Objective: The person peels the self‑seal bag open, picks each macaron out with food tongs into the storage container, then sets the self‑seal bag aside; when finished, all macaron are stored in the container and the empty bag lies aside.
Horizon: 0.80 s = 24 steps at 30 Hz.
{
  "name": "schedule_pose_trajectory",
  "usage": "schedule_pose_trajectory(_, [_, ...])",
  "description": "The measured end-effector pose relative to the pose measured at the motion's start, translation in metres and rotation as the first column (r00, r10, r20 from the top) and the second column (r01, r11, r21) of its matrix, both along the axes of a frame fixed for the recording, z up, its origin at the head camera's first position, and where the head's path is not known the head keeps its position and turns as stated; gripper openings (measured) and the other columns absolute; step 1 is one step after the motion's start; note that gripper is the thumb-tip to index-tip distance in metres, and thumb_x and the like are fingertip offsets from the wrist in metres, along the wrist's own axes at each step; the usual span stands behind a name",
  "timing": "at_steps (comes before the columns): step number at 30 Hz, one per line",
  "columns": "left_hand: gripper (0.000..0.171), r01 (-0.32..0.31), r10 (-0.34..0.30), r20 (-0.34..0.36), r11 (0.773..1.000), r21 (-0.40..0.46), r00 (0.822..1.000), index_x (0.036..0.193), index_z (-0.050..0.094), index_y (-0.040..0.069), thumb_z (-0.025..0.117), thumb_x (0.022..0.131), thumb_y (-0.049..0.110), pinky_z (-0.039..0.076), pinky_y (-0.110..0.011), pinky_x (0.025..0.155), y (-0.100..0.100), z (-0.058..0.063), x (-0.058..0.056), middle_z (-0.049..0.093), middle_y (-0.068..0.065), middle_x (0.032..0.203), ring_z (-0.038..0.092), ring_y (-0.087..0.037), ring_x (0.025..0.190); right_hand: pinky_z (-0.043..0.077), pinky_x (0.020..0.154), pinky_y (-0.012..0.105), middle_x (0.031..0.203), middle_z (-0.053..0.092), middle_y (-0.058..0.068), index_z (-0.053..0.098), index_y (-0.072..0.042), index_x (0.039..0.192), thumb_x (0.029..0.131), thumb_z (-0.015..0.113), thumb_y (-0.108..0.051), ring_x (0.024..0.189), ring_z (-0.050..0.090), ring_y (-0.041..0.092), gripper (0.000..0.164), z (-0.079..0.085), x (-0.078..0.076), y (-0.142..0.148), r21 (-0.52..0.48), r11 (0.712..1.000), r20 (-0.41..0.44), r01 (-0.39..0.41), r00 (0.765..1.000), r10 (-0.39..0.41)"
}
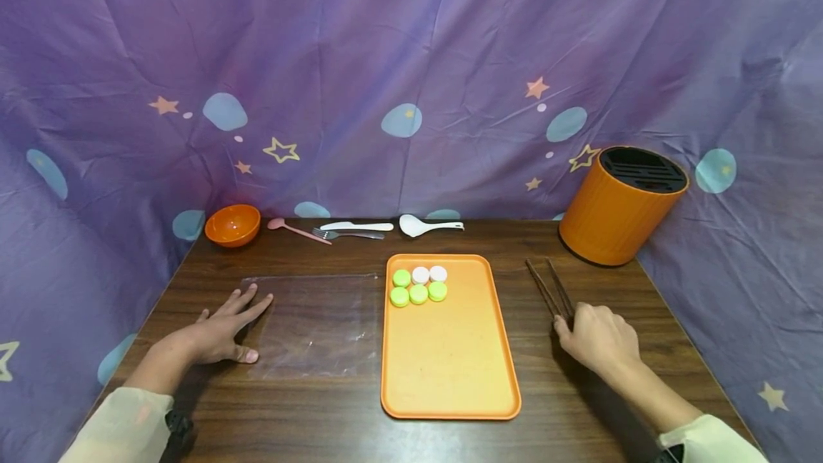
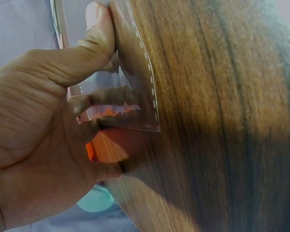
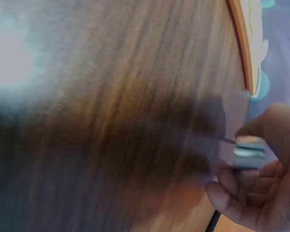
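At the left, my left hand (image 1: 225, 329) spreads its fingers over the left edge of a clear plastic bag (image 1: 321, 327) lying on the table. In the left wrist view the thumb (image 2: 99, 34) and fingers overlap the bag's corner (image 2: 135, 92). My right hand (image 1: 601, 338) grips a pair of thin metal tongs (image 1: 546, 288) by the closed end, their two tips apart and pointing away from me. In the right wrist view the tongs' end (image 3: 250, 153) shows between thumb and fingers, blurred. Between the hands lies an orange tray (image 1: 450, 370) with several green discs (image 1: 419, 294) and two white discs (image 1: 421, 275).
Along the back of the wooden table (image 1: 308, 416) lie an orange bowl (image 1: 233, 226), a pink spoon (image 1: 298, 230), a white knife (image 1: 356, 226), a fork (image 1: 350, 235) and a white soup spoon (image 1: 427, 226). A slotted orange knife block (image 1: 620, 216) stands back right, before a purple curtain (image 1: 360, 77).
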<state>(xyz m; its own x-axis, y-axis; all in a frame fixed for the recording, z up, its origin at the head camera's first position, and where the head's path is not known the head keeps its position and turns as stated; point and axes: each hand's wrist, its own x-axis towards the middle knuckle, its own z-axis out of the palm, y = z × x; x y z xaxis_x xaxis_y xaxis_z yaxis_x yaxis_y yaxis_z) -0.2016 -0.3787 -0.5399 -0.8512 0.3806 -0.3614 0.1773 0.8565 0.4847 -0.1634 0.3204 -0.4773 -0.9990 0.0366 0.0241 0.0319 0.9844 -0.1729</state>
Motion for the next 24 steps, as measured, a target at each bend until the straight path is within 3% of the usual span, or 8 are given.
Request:
schedule_pose_trajectory(5, [0.123, 0.008, -0.008, 0.004, 0.999, -0.031, 1.0, 0.178, 0.013, 0.043, 0.082, 0.08, 0.072, -0.001, -0.098, 0.113, 0.007, 0.013, 0.007, -0.006, -0.021, 0.187, -0.009, -0.056, 0.169, 0.05, 0.05, 0.053, 0.073, 0.069, 0.02, 0.065, -0.002, 0.075, 0.102, 0.07, -0.043, 0.06, 0.066, 0.037, 0.05, 0.001, -0.001, 0.0, -0.014, 1.0, 0.048, 0.008, 0.999, -0.007])
schedule_pose_trajectory(9, [0.12, 0.013, -0.013, -0.001, 0.999, -0.035, 1.0, 0.179, 0.016, 0.037, 0.083, 0.083, 0.066, 0.001, -0.097, 0.114, 0.01, 0.019, 0.012, -0.005, -0.022, 0.187, -0.008, -0.056, 0.169, 0.051, 0.049, 0.053, 0.071, 0.068, 0.02, 0.065, -0.001, 0.073, 0.102, 0.072, -0.043, 0.059, 0.067, 0.037, 0.051, -0.001, 0.002, -0.003, -0.019, 1.0, 0.041, -0.001, 0.999, 0.002])
schedule_pose_trajectory(13, [0.123, 0.002, -0.002, -0.002, 0.999, -0.045, 1.0, 0.178, 0.018, 0.038, 0.083, 0.079, 0.071, 0.002, -0.097, 0.114, 0.007, 0.015, 0.008, -0.003, -0.022, 0.187, -0.006, -0.056, 0.17, 0.049, 0.046, 0.051, 0.065, 0.063, 0.016, 0.062, -0.002, 0.068, 0.103, 0.073, -0.042, 0.056, 0.065, 0.035, 0.054, -0.003, 0.004, -0.006, -0.015, 1.0, 0.009, -0.027, 1.0, 0.028])
schedule_pose_trajectory(19, [0.128, 0.016, -0.017, -0.031, 0.998, -0.058, 0.999, 0.178, 0.016, 0.044, 0.082, 0.074, 0.08, 0.007, -0.099, 0.111, 0.001, 0.003, -0.001, 0.002, -0.024, 0.186, 0.0, -0.06, 0.168, 0.039, 0.041, 0.033, 0.057, 0.051, 0.006, 0.052, -0.009, 0.063, 0.106, 0.072, -0.042, 0.049, 0.051, 0.021, 0.057, -0.006, 0.009, -0.006, -0.02, 0.997, -0.023, -0.079, 0.997, 0.079])
schedule_pose_trajectory(22, [0.126, 0.016, -0.017, -0.035, 0.999, -0.05, 0.999, 0.178, 0.015, 0.044, 0.084, 0.077, 0.074, 0.008, -0.099, 0.112, 0.003, 0.009, 0.001, 0.002, -0.024, 0.186, -0.001, -0.059, 0.168, 0.036, 0.041, 0.03, 0.056, 0.048, 0.003, 0.05, -0.012, 0.062, 0.106, 0.071, -0.047, 0.047, 0.048, 0.018, 0.06, -0.005, 0.01, -0.005, -0.02, 0.997, -0.016, -0.079, 0.997, 0.079])
schedule_pose_trajectory(24, [0.125, 0.025, -0.026, -0.034, 0.999, -0.03, 0.999, 0.178, 0.014, 0.041, 0.085, 0.079, 0.069, 0.008, -0.099, 0.111, 0.007, 0.019, 0.005, 0.0, -0.025, 0.186, -0.002, -0.061, 0.167, 0.037, 0.041, 0.031, 0.057, 0.049, 0.004, 0.052, -0.011, 0.064, 0.106, 0.07, -0.053, 0.048, 0.05, 0.02, 0.062, -0.001, 0.01, -0.004, -0.016, 0.997, -0.01, -0.069, 0.998, 0.069])
